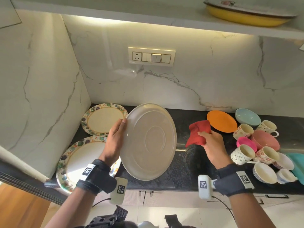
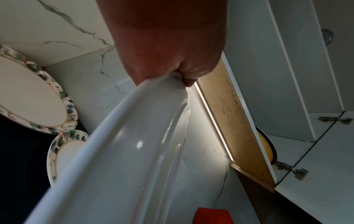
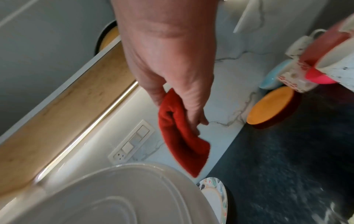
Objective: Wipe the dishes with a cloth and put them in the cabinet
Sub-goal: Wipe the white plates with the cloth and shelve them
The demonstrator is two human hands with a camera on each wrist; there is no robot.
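My left hand [image 1: 117,134] grips the left rim of a plain white plate [image 1: 150,142] and holds it tilted above the black counter, its underside toward me. The left wrist view shows the rim of the white plate [image 2: 122,151] pinched under the thumb of my left hand [image 2: 172,66]. My right hand [image 1: 209,142] holds a bunched red cloth [image 1: 198,133] just right of the plate, apart from it. In the right wrist view, the red cloth [image 3: 182,136] hangs from my right hand [image 3: 184,106] above the white plate [image 3: 118,195].
Two floral-rimmed plates [image 1: 102,119] [image 1: 82,162] lie on the black counter [image 1: 189,162] at left. An orange plate [image 1: 222,121], a pale blue bowl [image 1: 247,116], several mugs [image 1: 243,154] and bowls crowd the right. A yellow dish [image 1: 246,14] sits on the shelf [image 1: 148,12] above.
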